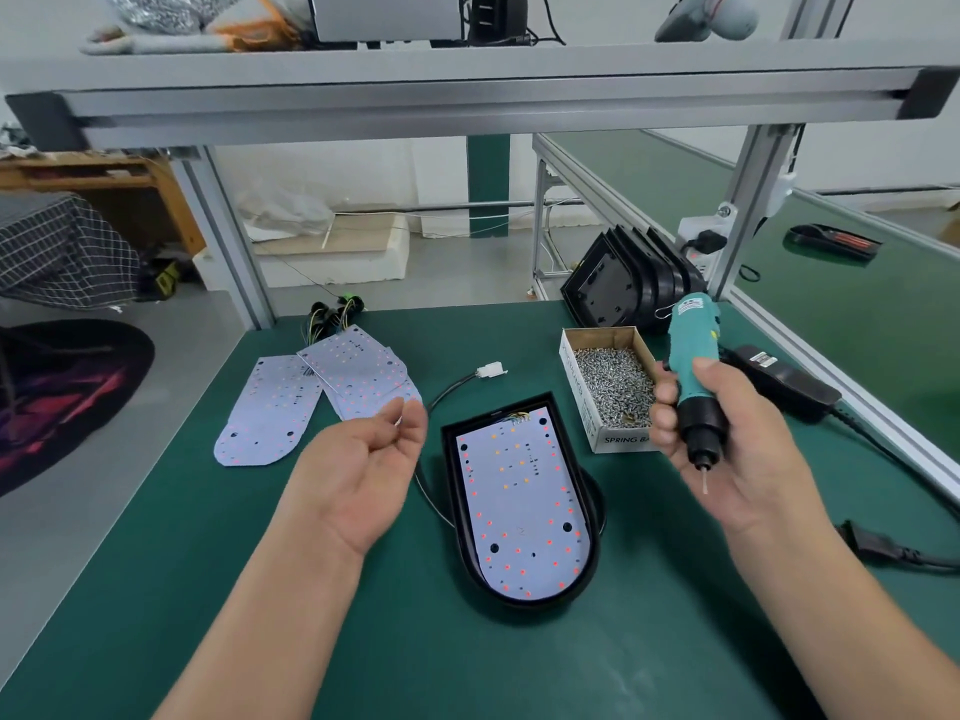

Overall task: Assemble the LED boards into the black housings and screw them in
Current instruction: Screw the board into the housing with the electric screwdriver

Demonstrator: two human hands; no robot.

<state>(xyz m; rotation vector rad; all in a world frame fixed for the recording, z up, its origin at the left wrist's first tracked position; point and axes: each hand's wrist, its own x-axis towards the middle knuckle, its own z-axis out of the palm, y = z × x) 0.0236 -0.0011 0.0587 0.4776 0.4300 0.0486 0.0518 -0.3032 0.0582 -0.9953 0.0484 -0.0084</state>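
LED board (519, 517), white and dotted with red and amber points, lies seated inside the black housing (451, 491) at the middle of the green surface (675, 641), between the person's two forearms. The left hand (363, 459) hovers above the surface to the left of the housing. Its palm is turned up, the forearm reaches in from the lower left, and the fingers curl loosely towards the thumb. A tiny pale sliver shows at the fingertips, too small to name, and I cannot tell whether the grip there pinches it or is merely slack.

The right hand (727, 439) is raised to the right of the housing, its grip wrapped fully around the electric screwdriver (693, 350), with the thumb across the teal body and the fingers round the black nose. The tool stands nearly upright, its thin bit pointing down and clear of the board.

Behind that hand sits a cardboard box of screws (613, 376), its printed label partly covered by the fingers. Loose spare boards (270, 413) overlap at the left, their wires bunched at the far edge. A stack of empty housings (618, 288) leans at the far right. A black cable passes behind the left hand's fingers to a white connector (491, 370).
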